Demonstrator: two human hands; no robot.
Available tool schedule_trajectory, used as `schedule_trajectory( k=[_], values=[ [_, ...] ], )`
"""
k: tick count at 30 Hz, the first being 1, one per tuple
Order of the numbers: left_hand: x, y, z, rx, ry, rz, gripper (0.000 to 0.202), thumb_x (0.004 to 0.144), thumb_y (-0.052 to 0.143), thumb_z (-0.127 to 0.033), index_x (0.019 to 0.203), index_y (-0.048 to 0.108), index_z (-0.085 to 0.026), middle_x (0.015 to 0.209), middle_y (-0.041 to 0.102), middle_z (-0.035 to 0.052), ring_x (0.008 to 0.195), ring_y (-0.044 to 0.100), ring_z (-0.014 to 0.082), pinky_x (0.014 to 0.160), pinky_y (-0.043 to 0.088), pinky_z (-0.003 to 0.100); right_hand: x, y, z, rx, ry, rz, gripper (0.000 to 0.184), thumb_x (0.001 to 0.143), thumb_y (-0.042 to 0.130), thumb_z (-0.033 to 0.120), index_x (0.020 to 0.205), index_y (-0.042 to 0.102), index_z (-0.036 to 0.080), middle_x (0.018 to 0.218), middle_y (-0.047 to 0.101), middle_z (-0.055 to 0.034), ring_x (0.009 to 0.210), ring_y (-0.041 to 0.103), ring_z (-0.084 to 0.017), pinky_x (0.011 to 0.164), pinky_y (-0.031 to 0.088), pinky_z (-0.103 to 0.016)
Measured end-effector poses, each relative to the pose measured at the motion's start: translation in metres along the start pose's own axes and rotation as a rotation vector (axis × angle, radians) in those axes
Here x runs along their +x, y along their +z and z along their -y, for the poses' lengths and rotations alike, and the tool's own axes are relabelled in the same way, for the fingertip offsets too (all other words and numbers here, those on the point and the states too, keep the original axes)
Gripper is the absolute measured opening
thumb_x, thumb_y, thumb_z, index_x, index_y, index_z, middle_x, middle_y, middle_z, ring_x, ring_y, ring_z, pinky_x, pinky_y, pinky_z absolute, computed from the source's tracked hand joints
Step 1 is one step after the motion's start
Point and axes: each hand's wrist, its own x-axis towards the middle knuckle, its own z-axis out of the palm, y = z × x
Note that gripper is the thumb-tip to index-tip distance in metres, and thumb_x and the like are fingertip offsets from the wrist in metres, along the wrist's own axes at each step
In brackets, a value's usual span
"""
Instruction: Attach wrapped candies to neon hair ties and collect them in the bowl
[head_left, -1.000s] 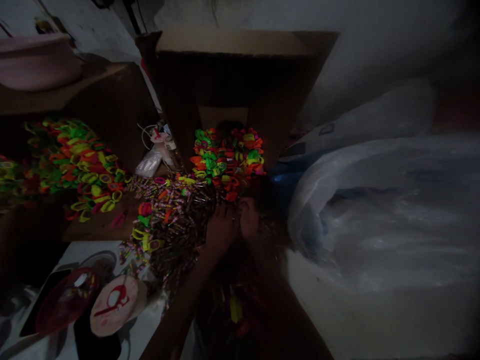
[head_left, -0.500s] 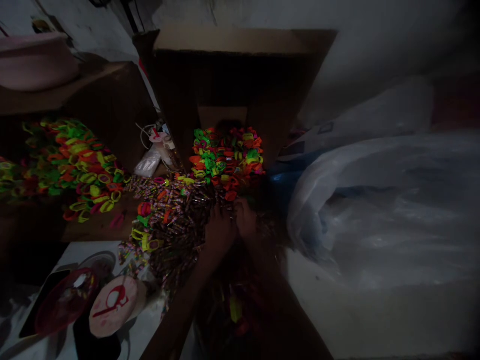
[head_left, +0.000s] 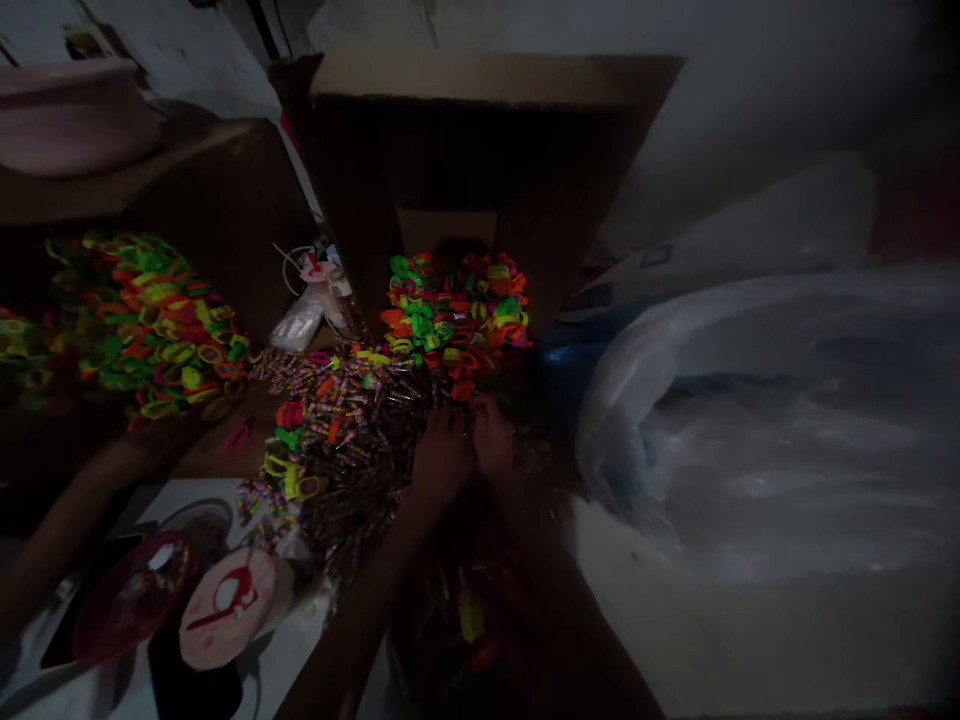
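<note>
The bare left hand (head_left: 442, 460) and right hand (head_left: 493, 437) press close together into a heap of slender brown sticks (head_left: 360, 440) lying every way; any pinch cannot be told.

A co-worker's arm (head_left: 71, 515) was cut off by the left edge; the dark heaped pieces (head_left: 352, 450) were too small to identify.

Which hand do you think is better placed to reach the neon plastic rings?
Probably the right hand: it sits nearer the neon plastic rings; the left hand lies lower among brown sticks.
</note>
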Motion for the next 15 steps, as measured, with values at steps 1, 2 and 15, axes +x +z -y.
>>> schedule_trajectory(
  k=[1, 2, 15],
  values=[
    [0.001, 0.000, 0.001, -0.017, 0.015, -0.003, 0.033, 0.085, 0.050, -0.014, 0.118, 0.058, -0.015, 0.127, 0.055, 0.0166, 0.122, 0.049, 0.0315, 0.095, 0.050, 0.044, 0.000, 0.000, 0.000, -0.018, -0.004, -0.007, 0.026, 0.090, 0.036, 0.035, 0.094, 0.060, 0.026, 0.088, 0.068, -0.0037, 0.079, 0.063, -0.020, 0.079, 0.044, -0.030],
    [0.001, 0.001, 0.001, -0.031, 0.025, -0.001, 0.033, 0.085, 0.050, -0.013, 0.117, 0.059, -0.017, 0.126, 0.056, 0.0154, 0.122, 0.049, 0.0310, 0.094, 0.050, 0.044, 0.000, 0.001, -0.001, -0.039, -0.010, -0.015, 0.027, 0.090, 0.035, 0.034, 0.094, 0.060, 0.026, 0.087, 0.068, -0.0041, 0.077, 0.062, -0.020, 0.078, 0.044, -0.030],
    [0.003, -0.003, 0.004, -0.105, -0.018, -0.134, 0.019, 0.087, 0.052, -0.019, 0.100, 0.066, -0.017, 0.108, 0.063, 0.0137, 0.105, 0.056, 0.0291, 0.091, 0.049, 0.043, 0.004, 0.003, 0.006, 0.168, 0.067, -0.084, 0.027, 0.089, 0.038, 0.038, 0.094, 0.061, 0.025, 0.090, 0.067, -0.0031, 0.084, 0.061, -0.020, 0.083, 0.044, -0.030]
  ],
)
